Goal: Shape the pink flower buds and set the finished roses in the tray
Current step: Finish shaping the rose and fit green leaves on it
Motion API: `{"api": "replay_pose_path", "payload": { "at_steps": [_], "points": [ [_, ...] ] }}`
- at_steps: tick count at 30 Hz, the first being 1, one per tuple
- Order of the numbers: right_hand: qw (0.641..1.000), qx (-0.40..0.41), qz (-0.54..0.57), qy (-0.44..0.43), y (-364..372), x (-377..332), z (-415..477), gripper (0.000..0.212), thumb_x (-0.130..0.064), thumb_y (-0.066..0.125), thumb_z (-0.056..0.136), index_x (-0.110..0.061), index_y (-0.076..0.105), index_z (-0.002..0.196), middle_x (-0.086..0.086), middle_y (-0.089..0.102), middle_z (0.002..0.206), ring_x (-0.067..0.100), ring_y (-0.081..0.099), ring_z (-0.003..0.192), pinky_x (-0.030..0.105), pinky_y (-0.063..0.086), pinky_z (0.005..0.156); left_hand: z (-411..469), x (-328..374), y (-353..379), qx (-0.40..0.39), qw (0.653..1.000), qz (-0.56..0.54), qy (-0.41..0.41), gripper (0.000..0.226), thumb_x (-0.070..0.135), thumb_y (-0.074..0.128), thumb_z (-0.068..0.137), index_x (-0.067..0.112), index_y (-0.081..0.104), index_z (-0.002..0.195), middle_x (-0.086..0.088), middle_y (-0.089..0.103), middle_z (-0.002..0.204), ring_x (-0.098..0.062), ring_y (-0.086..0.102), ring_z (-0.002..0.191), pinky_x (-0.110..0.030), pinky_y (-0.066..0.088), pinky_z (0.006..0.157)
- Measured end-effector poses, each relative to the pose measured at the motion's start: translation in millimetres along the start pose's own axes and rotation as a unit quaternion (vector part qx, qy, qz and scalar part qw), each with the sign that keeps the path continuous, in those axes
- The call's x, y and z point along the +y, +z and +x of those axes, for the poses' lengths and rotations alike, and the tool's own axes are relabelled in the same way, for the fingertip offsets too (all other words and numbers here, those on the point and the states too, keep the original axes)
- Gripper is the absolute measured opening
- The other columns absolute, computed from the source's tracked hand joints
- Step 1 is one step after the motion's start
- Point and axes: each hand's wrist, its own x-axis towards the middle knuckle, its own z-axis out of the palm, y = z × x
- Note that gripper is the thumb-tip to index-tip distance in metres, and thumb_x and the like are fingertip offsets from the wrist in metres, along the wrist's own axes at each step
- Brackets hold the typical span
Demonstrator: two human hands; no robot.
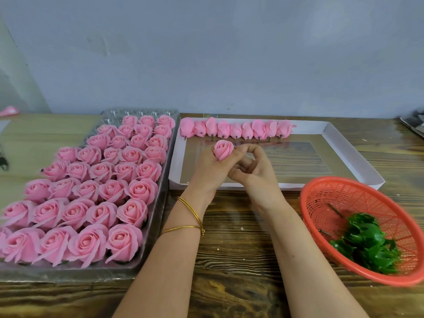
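My left hand (210, 169) holds a pink flower bud (223, 149) upright above the white box lid (358, 154). My right hand (253, 168) is beside it, its thumb and forefinger curled toward the bud's right side, touching at the petals. A row of several closed pink buds (236, 130) lies along the far edge of the lid. On the left, a clear plastic tray (146, 260) holds several rows of opened pink roses (96, 187); a few cells at its far end are bare.
An orange plastic basket (321, 198) with green leaf calyxes (367, 244) sits at the right, near the table's front edge. The wooden table (241, 260) runs up to a grey wall. A pink object (9, 111) lies at the far left.
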Motion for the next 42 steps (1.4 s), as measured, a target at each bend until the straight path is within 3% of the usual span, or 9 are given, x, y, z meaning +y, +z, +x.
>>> {"api": "replay_pose_path", "payload": {
  "at_steps": [7, 11, 17, 21, 24, 30, 33, 36, 42],
  "points": [
    [0.996, 0.09, -0.003, 0.007, -6.0, -10.5, 0.9, 0.034, -0.014, 0.065, 0.071, -0.012, 0.064, 0.104, 0.006, 0.069, 0.102, 0.023, 0.065, 0.096, 0.033, 0.055, 0.085, 1.0, 0.4, -3.7, 0.045, 0.994, 0.074, 0.06, 0.014, 0.025, 0.069, 0.088, 0.019, 0.063, 0.077, -0.01, 0.063, 0.075, -0.021, 0.064, 0.076, -0.039, 0.057, 0.075],
    [0.989, 0.141, -0.023, -0.046, -2.3, -12.2, 2.3, 0.005, -0.015, 0.067, 0.088, -0.02, 0.068, 0.088, -0.013, 0.067, 0.081, 0.006, 0.059, 0.084, 0.027, 0.05, 0.082, 1.4, -1.5, -1.9, 0.038, 0.982, 0.167, 0.075, 0.024, 0.033, 0.068, 0.089, 0.019, 0.06, 0.07, 0.001, 0.059, 0.062, -0.003, 0.056, 0.056, -0.018, 0.049, 0.055],
    [0.984, 0.146, -0.056, -0.09, 4.0, -14.6, 1.8, 0.023, -0.008, 0.057, 0.097, -0.021, 0.072, 0.085, -0.011, 0.072, 0.083, 0.001, 0.066, 0.086, 0.017, 0.051, 0.079, -0.5, -2.5, 5.5, -0.012, 0.958, 0.273, 0.081, 0.015, 0.025, 0.064, 0.091, 0.014, 0.067, 0.081, 0.0, 0.065, 0.074, -0.006, 0.058, 0.07, -0.014, 0.045, 0.059],
    [0.983, 0.133, -0.078, -0.099, 7.1, -13.9, 1.1, 0.021, -0.006, 0.056, 0.097, -0.013, 0.072, 0.085, 0.0, 0.071, 0.07, -0.006, 0.063, 0.075, 0.01, 0.048, 0.073, -2.7, 0.8, 9.7, -0.042, 0.929, 0.352, 0.106, 0.028, 0.02, 0.057, 0.093, 0.035, 0.051, 0.069, 0.015, 0.051, 0.063, 0.004, 0.049, 0.059, -0.009, 0.038, 0.051],
    [0.98, 0.138, -0.098, -0.103, 9.0, -11.3, 1.6, 0.022, -0.007, 0.057, 0.096, -0.01, 0.073, 0.081, 0.015, 0.067, 0.069, 0.001, 0.062, 0.071, 0.015, 0.05, 0.076, -4.1, -0.8, 9.9, -0.041, 0.924, 0.366, 0.104, 0.027, 0.013, 0.058, 0.091, 0.032, 0.051, 0.073, 0.017, 0.049, 0.064, 0.001, 0.046, 0.061, -0.009, 0.035, 0.053],
    [0.975, 0.152, -0.132, -0.09, 10.6, -1.6, 4.3, 0.028, -0.013, 0.059, 0.097, -0.006, 0.07, 0.072, 0.012, 0.061, 0.063, 0.013, 0.056, 0.071, 0.028, 0.046, 0.071, -2.9, -5.8, 10.9, -0.025, 0.907, 0.405, 0.112, 0.02, 0.008, 0.058, 0.089, 0.02, 0.062, 0.073, 0.001, 0.062, 0.069, -0.017, 0.057, 0.068, -0.019, 0.035, 0.053],
    [0.968, 0.15, -0.176, -0.092, 12.1, 0.5, 4.1, 0.023, -0.016, 0.058, 0.097, -0.003, 0.074, 0.086, 0.006, 0.063, 0.067, 0.012, 0.058, 0.071, 0.03, 0.047, 0.071, -3.6, -6.8, 12.1, -0.007, 0.896, 0.428, 0.121, 0.036, 0.011, 0.058, 0.09, 0.032, 0.049, 0.061, 0.013, 0.05, 0.06, -0.013, 0.052, 0.064, -0.014, 0.029, 0.05],
    [0.966, 0.144, -0.201, -0.082, 14.6, -0.1, 2.6, 0.021, -0.018, 0.057, 0.098, -0.016, 0.075, 0.107, -0.02, 0.069, 0.088, -0.007, 0.062, 0.089, 0.015, 0.048, 0.083, -2.5, -9.2, 14.6, 0.002, 0.883, 0.455, 0.117, 0.024, 0.014, 0.056, 0.093, 0.023, 0.058, 0.07, 0.001, 0.062, 0.07, -0.016, 0.057, 0.07, -0.02, 0.034, 0.055],
    [0.965, 0.109, -0.224, -0.082, 16.1, 2.4, 2.1, 0.028, -0.025, 0.054, 0.1, -0.017, 0.066, 0.123, -0.029, 0.061, 0.098, -0.021, 0.054, 0.097, 0.0, 0.038, 0.083, -0.8, -11.4, 13.6, 0.026, 0.889, 0.437, 0.135, 0.021, 0.021, 0.053, 0.097, 0.01, 0.069, 0.088, -0.006, 0.068, 0.082, -0.018, 0.06, 0.074, -0.018, 0.032, 0.056]
  ]
}}
